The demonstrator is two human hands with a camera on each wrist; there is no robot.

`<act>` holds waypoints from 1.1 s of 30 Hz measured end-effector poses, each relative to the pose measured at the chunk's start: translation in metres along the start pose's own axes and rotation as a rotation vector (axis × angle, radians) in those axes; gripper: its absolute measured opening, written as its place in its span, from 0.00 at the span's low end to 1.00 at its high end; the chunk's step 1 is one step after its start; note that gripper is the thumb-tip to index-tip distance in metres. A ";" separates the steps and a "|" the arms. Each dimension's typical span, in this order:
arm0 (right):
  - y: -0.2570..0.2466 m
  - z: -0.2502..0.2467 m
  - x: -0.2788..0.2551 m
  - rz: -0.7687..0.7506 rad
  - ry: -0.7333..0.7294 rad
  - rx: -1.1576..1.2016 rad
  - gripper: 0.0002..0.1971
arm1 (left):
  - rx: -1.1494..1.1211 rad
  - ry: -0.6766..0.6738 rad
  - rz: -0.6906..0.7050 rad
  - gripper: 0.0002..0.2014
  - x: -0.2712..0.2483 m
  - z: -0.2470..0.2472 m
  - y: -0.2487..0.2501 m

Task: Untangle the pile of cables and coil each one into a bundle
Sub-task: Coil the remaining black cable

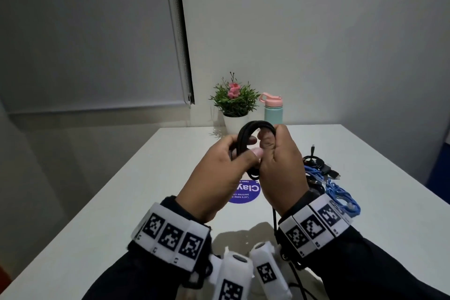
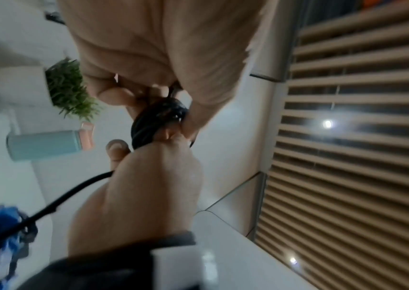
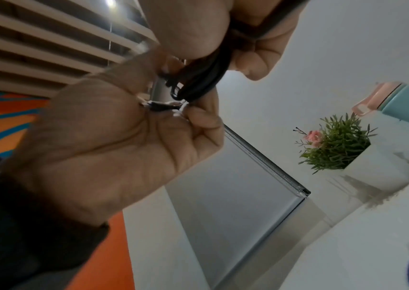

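1. Holding a coiled black cable (image 1: 246, 139) up over the tabletop (image 1: 151, 185), left hand (image 1: 219, 173) and right hand (image 1: 280, 165) both curling a tight grip around it.
2. Leaving the blue and black cable pile (image 1: 326, 178) lying on the right.

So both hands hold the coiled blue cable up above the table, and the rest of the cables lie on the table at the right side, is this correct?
Not quite: the coil held by the left hand and right hand is the black cable, as the head view shows. The blue cable lies in the pile on the table at the right. The rest is correct.
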State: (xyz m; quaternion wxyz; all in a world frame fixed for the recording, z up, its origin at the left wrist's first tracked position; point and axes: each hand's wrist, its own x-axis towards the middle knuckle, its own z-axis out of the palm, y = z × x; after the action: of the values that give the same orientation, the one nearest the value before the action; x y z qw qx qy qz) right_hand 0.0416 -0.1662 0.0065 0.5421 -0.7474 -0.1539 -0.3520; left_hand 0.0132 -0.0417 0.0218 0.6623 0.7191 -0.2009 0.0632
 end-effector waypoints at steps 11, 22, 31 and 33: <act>-0.005 -0.033 0.003 0.002 -0.444 -0.062 0.08 | -0.210 -0.031 -0.050 0.14 0.011 -0.032 -0.010; 0.007 -0.056 0.019 -0.032 -0.155 0.065 0.07 | 0.147 -0.213 0.013 0.24 -0.004 -0.021 -0.011; 0.019 -0.053 0.015 0.096 -0.311 -0.025 0.11 | 0.107 -0.154 0.175 0.21 -0.006 -0.019 0.001; 0.020 -0.055 0.015 0.112 -0.350 -0.087 0.09 | 0.170 -0.104 0.149 0.21 -0.004 -0.022 0.000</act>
State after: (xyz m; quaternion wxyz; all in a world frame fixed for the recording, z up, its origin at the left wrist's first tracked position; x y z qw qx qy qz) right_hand 0.0446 -0.2267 0.0119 0.4929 -0.8273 -0.1887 -0.1923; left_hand 0.0138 -0.0192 0.0230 0.5813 0.7579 -0.2817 0.0918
